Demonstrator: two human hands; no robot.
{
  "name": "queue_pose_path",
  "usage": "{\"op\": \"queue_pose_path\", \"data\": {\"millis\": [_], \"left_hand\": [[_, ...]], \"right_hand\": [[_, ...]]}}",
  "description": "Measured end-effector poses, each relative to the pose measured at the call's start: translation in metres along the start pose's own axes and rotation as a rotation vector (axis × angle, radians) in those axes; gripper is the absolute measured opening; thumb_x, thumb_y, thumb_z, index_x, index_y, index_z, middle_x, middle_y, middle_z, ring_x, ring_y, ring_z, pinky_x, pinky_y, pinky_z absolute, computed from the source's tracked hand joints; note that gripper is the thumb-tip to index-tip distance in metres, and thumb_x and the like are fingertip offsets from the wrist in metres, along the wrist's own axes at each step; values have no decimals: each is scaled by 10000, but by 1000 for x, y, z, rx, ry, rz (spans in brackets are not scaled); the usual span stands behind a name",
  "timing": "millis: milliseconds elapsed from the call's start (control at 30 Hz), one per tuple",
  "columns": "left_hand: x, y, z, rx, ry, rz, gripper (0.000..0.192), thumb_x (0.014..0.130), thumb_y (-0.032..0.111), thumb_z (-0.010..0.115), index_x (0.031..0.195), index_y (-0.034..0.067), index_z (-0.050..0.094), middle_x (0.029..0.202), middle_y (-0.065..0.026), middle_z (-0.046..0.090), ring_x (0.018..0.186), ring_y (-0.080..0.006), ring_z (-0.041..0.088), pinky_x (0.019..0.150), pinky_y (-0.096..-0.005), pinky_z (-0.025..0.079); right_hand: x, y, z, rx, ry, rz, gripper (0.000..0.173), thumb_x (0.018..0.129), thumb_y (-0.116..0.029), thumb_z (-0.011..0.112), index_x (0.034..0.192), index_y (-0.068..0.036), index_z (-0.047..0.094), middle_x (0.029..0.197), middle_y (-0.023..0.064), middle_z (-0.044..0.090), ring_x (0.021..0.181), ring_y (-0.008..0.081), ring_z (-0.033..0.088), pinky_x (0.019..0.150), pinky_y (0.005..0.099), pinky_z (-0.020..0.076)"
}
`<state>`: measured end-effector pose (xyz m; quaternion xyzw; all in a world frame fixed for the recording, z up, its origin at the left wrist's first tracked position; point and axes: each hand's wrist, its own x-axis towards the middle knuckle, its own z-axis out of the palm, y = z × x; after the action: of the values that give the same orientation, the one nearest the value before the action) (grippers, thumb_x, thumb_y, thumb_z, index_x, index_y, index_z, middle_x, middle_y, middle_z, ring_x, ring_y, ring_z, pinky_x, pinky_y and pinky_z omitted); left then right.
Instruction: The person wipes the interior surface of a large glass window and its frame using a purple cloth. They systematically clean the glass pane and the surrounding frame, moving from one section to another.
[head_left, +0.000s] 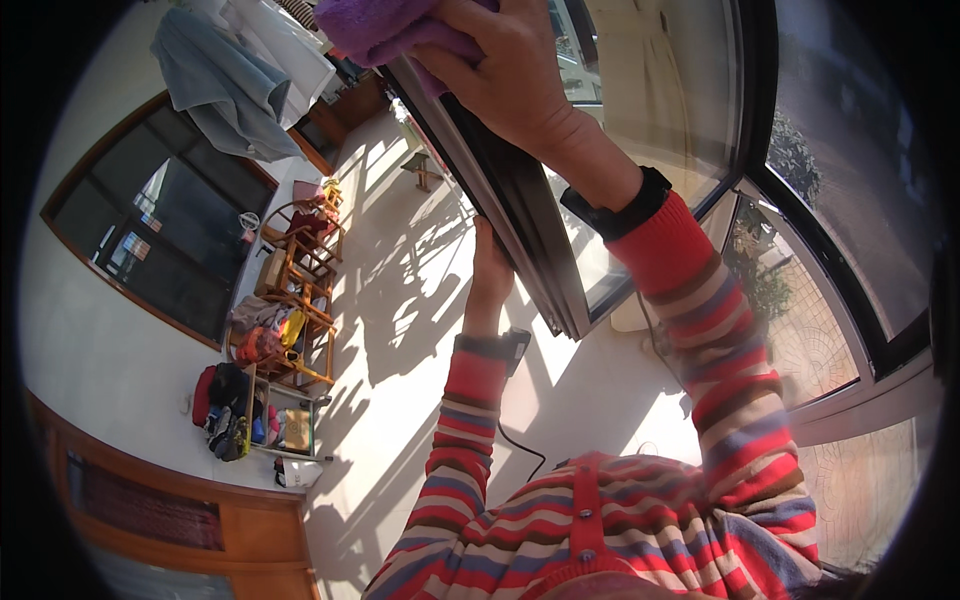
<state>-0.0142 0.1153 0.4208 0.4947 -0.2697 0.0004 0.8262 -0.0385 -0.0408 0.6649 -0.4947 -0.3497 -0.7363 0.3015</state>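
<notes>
My right hand (517, 75) is closed on a purple cloth (382, 30), at the upper end of a dark metal-framed window sash (517, 195). The cloth lies against the sash's edge and partly runs out of the picture at the top. The sash stands swung open, with its edge profile towards me. Lower down, my left hand (491, 262) holds the side of the same sash. Its thumb points up along the frame, and its other fingers are hidden behind the sash.
Glass panes in a dark fixed frame (757, 90) stand on the right. Grey-blue laundry (225, 90) hangs at the upper left. Wooden chairs (300, 262) piled with clothes line the left wall, near a low rack (285, 420). A black cable (525, 446) hangs by my left wrist.
</notes>
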Motion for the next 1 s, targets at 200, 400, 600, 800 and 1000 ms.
{"op": "queue_pose_path", "data": {"millis": [200, 400, 600, 800, 1000], "left_hand": [[7, 1, 1, -24, 36, 12, 757, 1011, 659, 382, 1543, 122, 342, 1532, -51, 431, 1380, -226, 433, 1155, -426, 352], [12, 7, -10, -72, 111, -166, 769, 986, 697, 380, 1544, 169, 334, 1498, -41, 454, 1355, -236, 447, 1154, -419, 345], [17, 3, -15, 97, 66, -49, 835, 963, 739, 380, 1579, 185, 285, 1551, 5, 392, 1386, -198, 401, 1156, -388, 322], [25, 1, -21, 153, 88, -67, 903, 944, 787, 302, 1610, 188, 186, 1629, -12, 258, 1456, -218, 301, 1220, -387, 243], [25, -1, -23, 175, 63, -39, 902, 946, 785, 285, 1614, 191, 162, 1647, -34, 221, 1485, -238, 263, 1231, -402, 230]], "right_hand": [[-135, -41, -41, 70, -161, 353, 368, 646, -110, 819, 999, -96, 714, 1217, 135, 543, 1111, 361, 494, 935, 451, 430], [-294, -98, -94, 43, -280, 585, 300, 639, -6, 798, 914, -54, 688, 1189, 135, 534, 1110, 359, 510, 921, 428, 454], [-448, -170, -151, -113, -504, 987, 269, 705, -16, 794, 937, -34, 661, 1164, 150, 543, 1094, 380, 536, 921, 435, 472], [-503, -220, -177, -151, -272, 1763, 311, 789, -76, 738, 1089, -48, 661, 1148, 146, 583, 1056, 358, 590, 910, 409, 487], [-436, -152, -173, -99, 123, 1438, 353, 862, -61, 675, 1203, -17, 597, 1134, 131, 573, 1067, 274, 581, 945, 350, 461]]}}
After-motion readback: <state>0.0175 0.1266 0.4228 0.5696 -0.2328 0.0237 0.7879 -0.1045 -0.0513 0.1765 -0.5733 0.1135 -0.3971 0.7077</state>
